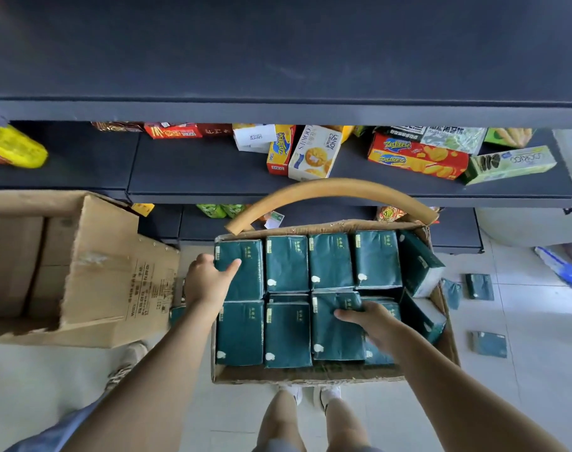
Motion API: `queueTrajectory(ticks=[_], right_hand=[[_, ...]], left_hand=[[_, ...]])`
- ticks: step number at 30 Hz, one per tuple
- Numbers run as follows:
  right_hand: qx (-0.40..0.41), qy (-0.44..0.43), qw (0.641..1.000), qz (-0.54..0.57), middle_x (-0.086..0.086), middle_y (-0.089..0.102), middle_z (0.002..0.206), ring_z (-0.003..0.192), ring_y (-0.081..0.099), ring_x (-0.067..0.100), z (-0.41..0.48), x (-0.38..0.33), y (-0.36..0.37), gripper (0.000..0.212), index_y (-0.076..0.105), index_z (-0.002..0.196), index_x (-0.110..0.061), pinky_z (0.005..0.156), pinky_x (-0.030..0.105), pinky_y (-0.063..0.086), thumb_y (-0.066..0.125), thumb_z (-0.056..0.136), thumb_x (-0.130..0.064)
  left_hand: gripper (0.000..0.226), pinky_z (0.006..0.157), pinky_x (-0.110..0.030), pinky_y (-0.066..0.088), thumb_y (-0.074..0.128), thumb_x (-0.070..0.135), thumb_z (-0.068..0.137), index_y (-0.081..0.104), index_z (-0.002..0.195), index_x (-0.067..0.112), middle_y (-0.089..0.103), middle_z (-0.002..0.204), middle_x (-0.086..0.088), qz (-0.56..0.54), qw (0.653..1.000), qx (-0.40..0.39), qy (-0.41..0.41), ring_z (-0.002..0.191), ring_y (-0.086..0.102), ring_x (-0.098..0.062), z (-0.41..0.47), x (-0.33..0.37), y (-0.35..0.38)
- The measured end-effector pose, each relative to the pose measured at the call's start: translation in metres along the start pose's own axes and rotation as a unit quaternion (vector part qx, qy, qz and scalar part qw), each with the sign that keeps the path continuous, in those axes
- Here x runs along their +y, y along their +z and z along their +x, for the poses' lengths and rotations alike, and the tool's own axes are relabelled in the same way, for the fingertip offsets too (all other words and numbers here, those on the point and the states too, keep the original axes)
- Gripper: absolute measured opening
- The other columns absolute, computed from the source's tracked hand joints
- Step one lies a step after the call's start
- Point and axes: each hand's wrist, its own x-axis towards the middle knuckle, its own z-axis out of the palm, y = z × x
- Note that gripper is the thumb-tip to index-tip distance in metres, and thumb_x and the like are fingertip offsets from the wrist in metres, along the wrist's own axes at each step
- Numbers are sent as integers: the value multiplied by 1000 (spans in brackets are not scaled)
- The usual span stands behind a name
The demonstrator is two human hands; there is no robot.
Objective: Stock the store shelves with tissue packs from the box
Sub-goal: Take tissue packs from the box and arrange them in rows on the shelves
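Note:
An open cardboard box [310, 375] on the floor holds several dark green tissue packs [287, 262] laid in rows. My left hand [206, 282] grips the far-left pack [245, 275], thumb on its top and fingers down its left side. My right hand [372, 321] grips a pack [335, 331] in the near row, right of the middle, with its fingers curled over the pack's far edge. The dark store shelf [212, 177] runs across above the box.
A second, empty cardboard box [92, 275] stands open at the left. Biscuit boxes [314, 151] and other snack boxes [418, 156] lie on the shelf. Three loose green packs [488, 344] lie on the tiled floor at the right. A curved tan tube [327, 190] arches over the box.

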Motion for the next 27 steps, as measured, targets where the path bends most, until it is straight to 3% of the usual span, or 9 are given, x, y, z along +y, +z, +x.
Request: queueTrajectory(ticks=[5, 10, 14, 17, 18, 21, 23, 24, 27], right_hand=[[-27, -17, 995, 94, 9, 74, 95, 96, 68, 28, -5, -17, 2, 30, 66, 96, -9, 99, 50, 46, 80, 74, -24], [-23, -16, 986, 165, 12, 71, 100, 95, 68, 26, -11, -23, 17, 27, 63, 97, -5, 93, 45, 52, 76, 78, -17], [-3, -28, 983, 183, 13, 70, 101, 96, 67, 27, -16, -21, 26, 20, 63, 92, -7, 92, 46, 52, 76, 78, -15], [12, -42, 980, 192, 11, 69, 97, 92, 67, 26, -27, -26, 26, 20, 60, 88, -8, 91, 46, 52, 75, 79, -16], [21, -46, 981, 188, 11, 69, 98, 92, 67, 26, -32, -29, 24, 25, 60, 90, -8, 90, 48, 53, 77, 77, -20], [40, -88, 979, 179, 12, 68, 107, 95, 67, 28, -47, -43, 18, 60, 59, 107, -7, 85, 49, 55, 84, 64, -39], [45, -120, 977, 172, 8, 66, 113, 97, 66, 26, -64, -58, 13, 90, 52, 124, -8, 87, 45, 55, 83, 53, -54], [49, -136, 974, 172, 7, 65, 113, 97, 65, 25, -74, -66, 10, 90, 51, 126, -8, 88, 43, 54, 81, 56, -56], [58, -192, 964, 177, 5, 68, 97, 84, 67, 21, -109, -93, 4, 47, 60, 113, -9, 79, 36, 57, 75, 78, -38]], left_hand=[[57, 66, -31, 50, 67, 60, 74, 60, 96, 8, 69, 94, -9, -7, 995, -87, -41, 84, 66, -29, 8, -4, 7], [60, 60, -29, 39, 69, 61, 73, 54, 105, 11, 66, 99, -7, 24, 992, -121, -35, 90, 64, -27, 4, 3, 13], [53, 48, -23, 35, 74, 51, 73, 55, 101, 11, 64, 95, -3, -24, 986, -152, -62, 60, 59, -14, 1, 6, 13], [47, 71, -28, 51, 79, 46, 71, 62, 101, 13, 66, 98, -3, -107, 974, -184, -73, 75, 63, -20, 2, -4, 9], [45, 76, -29, 52, 79, 44, 71, 64, 101, 14, 67, 101, -3, -144, 968, -192, -75, 81, 63, -21, 1, -8, 5], [28, 70, -30, 51, 76, 34, 78, 62, 95, 17, 67, 101, -4, -281, 929, -222, -94, 76, 60, -16, -10, -17, -16], [21, 85, -37, 51, 72, 32, 82, 60, 92, 18, 67, 102, -4, -356, 899, -234, -100, 81, 61, -16, -20, -16, -35], [19, 88, -38, 50, 70, 33, 84, 59, 92, 19, 66, 100, -4, -384, 888, -234, -96, 83, 62, -16, -26, -13, -46], [22, 85, -38, 52, 64, 39, 86, 57, 93, 19, 65, 96, -1, -432, 874, -211, -71, 88, 61, -18, -39, 4, -80]])
